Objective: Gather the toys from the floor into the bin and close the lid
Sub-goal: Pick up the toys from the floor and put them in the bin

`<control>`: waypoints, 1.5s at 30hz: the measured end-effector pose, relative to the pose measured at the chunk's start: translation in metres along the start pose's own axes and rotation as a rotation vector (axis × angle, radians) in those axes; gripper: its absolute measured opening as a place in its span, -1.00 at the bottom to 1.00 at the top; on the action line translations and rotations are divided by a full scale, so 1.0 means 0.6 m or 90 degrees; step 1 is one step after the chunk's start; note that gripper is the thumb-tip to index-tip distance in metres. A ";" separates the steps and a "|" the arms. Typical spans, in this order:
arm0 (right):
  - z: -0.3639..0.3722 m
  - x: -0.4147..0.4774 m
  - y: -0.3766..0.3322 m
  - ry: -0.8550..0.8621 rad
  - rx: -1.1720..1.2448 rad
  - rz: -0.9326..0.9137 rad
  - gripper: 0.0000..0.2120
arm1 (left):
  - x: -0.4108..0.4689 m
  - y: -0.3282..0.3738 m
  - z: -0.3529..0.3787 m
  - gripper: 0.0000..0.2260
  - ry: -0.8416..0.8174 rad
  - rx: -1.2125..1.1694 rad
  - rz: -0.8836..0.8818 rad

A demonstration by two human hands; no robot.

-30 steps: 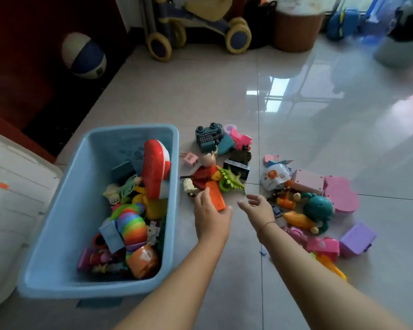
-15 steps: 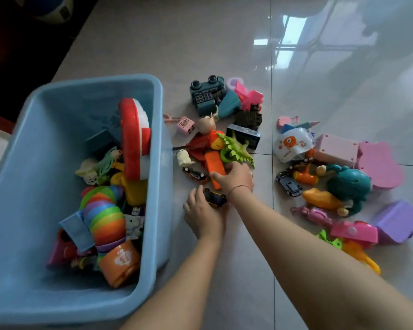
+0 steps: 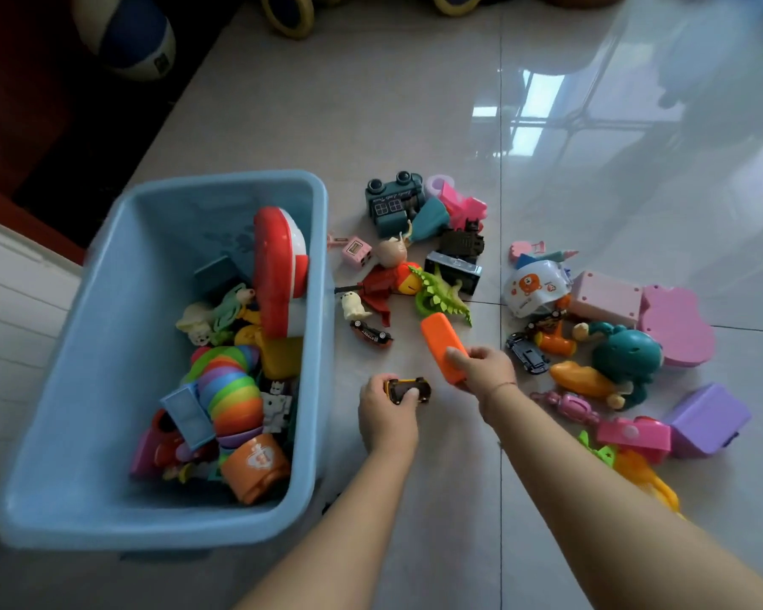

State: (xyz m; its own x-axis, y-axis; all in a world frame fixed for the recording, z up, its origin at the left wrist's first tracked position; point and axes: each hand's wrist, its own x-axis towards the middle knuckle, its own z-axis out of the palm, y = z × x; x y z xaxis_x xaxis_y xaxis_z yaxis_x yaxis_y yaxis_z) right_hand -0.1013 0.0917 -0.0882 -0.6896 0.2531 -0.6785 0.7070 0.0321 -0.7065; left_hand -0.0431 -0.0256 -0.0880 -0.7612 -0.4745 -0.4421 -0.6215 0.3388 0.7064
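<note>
Grips both closed: left hand [image 3: 386, 416] holds a yellow toy car [image 3: 408, 388], right hand [image 3: 487, 372] an orange block [image 3: 437, 341], near the bin [image 3: 98, 367].

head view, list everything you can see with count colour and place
light blue plastic bin: 1, light blue, floor on the left, open on top
red and white disc toy: 1, red and white, upright in the bin
rainbow ribbed tube toy: 1, multicoloured, in the bin
green toy dinosaur: 1, green, floor right of the bin
teal round animal toy: 1, teal, floor, far right
purple plastic box: 1, purple, floor, far right
white ribbed panel: 1, white, left of the bin
blue and white ball: 1, top left
orange flat rectangular toy: 1, orange, gripped by the right hand
yellow and black toy car: 1, held by the left hand
left hand: 1, right of the bin
right hand: 1, over the loose toys
</note>
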 end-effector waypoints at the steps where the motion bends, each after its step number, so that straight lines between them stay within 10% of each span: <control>1: -0.014 -0.016 0.000 0.009 0.045 0.012 -0.80 | -0.009 0.013 -0.007 -0.75 -0.011 -0.008 0.007; 12: 0.005 -0.266 -0.150 -0.107 0.260 -0.092 -0.74 | -0.109 0.152 -0.229 -0.87 0.044 -0.181 0.204; 16: 0.081 -0.338 -0.162 -0.179 0.217 -0.112 -0.70 | -0.097 0.132 -0.349 -0.89 0.145 -0.251 0.118; 23: 0.131 -0.362 -0.128 -0.120 -0.005 -0.241 -0.74 | -0.093 0.067 -0.432 -0.46 0.010 -0.119 0.044; 27: 0.091 -0.331 -0.044 -0.013 -0.079 -0.169 -0.77 | -0.089 0.040 -0.423 -0.57 -0.025 0.101 0.109; 39: 0.147 -0.259 0.180 -0.228 -0.468 -0.155 -0.43 | -0.063 -0.040 -0.381 -0.64 0.140 0.356 0.213; 45: 0.159 -0.242 0.222 -0.191 -0.609 -0.281 -0.72 | -0.065 -0.044 -0.374 -0.65 0.175 0.374 0.234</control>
State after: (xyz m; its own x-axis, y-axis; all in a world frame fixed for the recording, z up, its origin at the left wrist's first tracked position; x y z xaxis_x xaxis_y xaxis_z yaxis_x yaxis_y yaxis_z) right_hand 0.0779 -0.0331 -0.1028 -0.8307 -0.2074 -0.5166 0.1278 0.8321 -0.5397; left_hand 0.0448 -0.1981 0.0347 -0.9131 -0.4070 -0.0253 -0.3912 0.8566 0.3365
